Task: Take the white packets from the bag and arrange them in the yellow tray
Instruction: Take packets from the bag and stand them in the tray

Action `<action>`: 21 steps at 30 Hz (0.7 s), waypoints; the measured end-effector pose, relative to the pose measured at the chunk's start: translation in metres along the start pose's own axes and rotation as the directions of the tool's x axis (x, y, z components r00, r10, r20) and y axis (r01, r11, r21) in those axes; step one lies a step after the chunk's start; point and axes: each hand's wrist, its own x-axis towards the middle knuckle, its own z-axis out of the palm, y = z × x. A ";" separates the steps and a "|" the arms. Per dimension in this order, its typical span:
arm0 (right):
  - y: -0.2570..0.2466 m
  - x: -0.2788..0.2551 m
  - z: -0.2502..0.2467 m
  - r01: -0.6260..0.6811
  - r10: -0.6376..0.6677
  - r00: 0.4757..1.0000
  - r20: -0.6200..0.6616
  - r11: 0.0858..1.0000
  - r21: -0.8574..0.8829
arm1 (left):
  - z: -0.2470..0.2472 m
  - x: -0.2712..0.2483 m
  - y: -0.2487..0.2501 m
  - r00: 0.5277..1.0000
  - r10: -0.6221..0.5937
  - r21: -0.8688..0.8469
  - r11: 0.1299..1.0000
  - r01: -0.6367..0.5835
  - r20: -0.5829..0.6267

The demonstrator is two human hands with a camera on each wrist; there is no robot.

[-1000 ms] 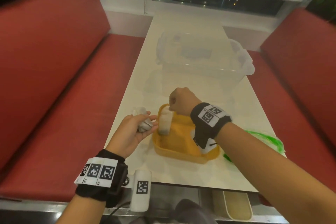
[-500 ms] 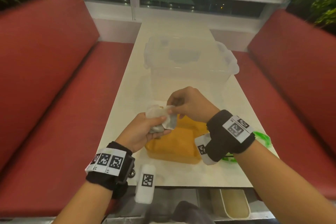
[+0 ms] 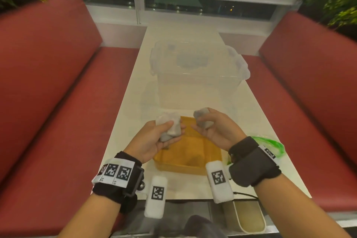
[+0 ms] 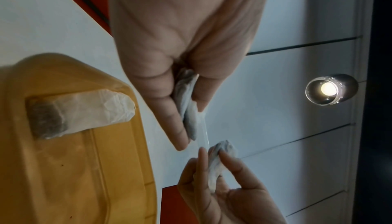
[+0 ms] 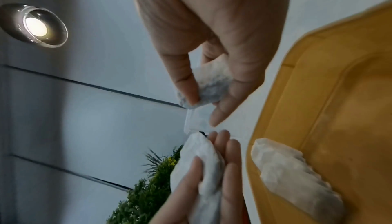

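Red upholstered booth benches (image 3: 48, 75) flank the long white table (image 3: 133, 91) where you work, with a clear lidded plastic storage box (image 3: 197, 75) standing beyond your hands and a crumpled green-and-clear plastic bag (image 3: 270, 144) lying at the table's right edge, just beside your right wrist. Your left hand (image 3: 154, 139) is curled round a small bunch of soft white paper packets (image 3: 171, 126), thumb pressed over them, and your right hand (image 3: 216, 131) pinches one single white packet (image 3: 201, 120) between thumb and fingers; both hover above the far end of the shallow yellow plastic tray (image 3: 179, 166). One packet with dark filling (image 4: 78, 112) already lies in the tray, flat against the rim at a corner. The main risk now is in the left hand: you hold several limp packets in one loose bundle, and if the thumb eases while you attend to the right, one could slide out onto the table or drop into the tray at random. The right packet is held near its edge, so it could twist as you lower it and land crooked or overlap the one already placed. The paper looks thin, so a hard squeeze may crease or tear it and spill the filling. The tray looks light, and a wrist brushing its rim could shift it. I cannot tell whether more packets remain in the bag.
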 end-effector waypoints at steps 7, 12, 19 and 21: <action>0.013 -0.002 0.000 0.117 -0.158 0.985 -0.063 0.898 -0.424 | 0.005 0.002 -0.004 0.994 0.082 0.047 0.996 -0.078 -0.078; 0.004 -0.009 0.002 0.280 -0.310 0.950 0.042 0.781 -0.559 | 0.004 0.001 -0.007 0.984 0.115 0.066 0.992 -0.107 -0.134; 0.004 -0.010 0.005 0.360 -0.375 0.915 0.149 0.593 -0.720 | 0.016 -0.003 -0.008 0.986 0.138 0.121 0.985 -0.126 -0.091; 0.006 -0.009 0.004 0.368 -0.395 0.905 0.157 0.544 -0.754 | 0.019 -0.005 -0.007 0.990 0.135 0.141 0.982 -0.129 -0.037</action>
